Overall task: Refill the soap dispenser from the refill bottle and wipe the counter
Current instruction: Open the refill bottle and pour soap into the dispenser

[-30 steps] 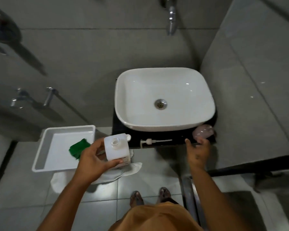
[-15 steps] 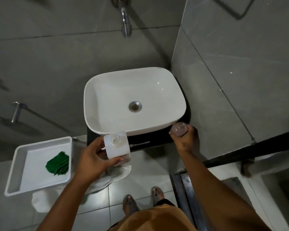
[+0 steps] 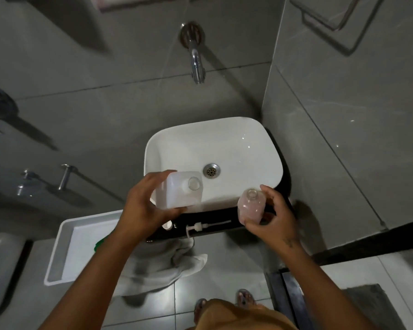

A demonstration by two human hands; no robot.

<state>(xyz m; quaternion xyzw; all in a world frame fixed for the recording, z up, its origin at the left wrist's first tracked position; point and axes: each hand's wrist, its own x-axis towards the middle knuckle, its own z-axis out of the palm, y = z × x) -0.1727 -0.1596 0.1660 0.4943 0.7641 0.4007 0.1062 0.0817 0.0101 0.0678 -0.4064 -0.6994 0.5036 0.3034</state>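
My left hand (image 3: 145, 208) grips a white square refill bottle (image 3: 179, 190), uncapped, held over the front left of the white sink (image 3: 243, 148). My right hand (image 3: 275, 217) holds the clear pinkish soap dispenser bottle (image 3: 250, 207), its open neck pointing up, above the sink's front right rim. The dispenser's white pump (image 3: 202, 226) lies on the black counter (image 3: 227, 216) in front of the sink, with a small white cap (image 3: 167, 225) beside it. A white cloth (image 3: 167, 263) hangs below the counter edge.
A white tray (image 3: 65, 248) stands to the left with a green item (image 3: 100, 242) mostly hidden by my forearm. A chrome tap (image 3: 196, 60) juts from the grey tiled wall above the sink. My feet show on the tiled floor below.
Both hands have risen toward the sink. The right hand took the dispenser bottle off the counter's right end and lifted it; the left hand brought the refill bottle over the basin.
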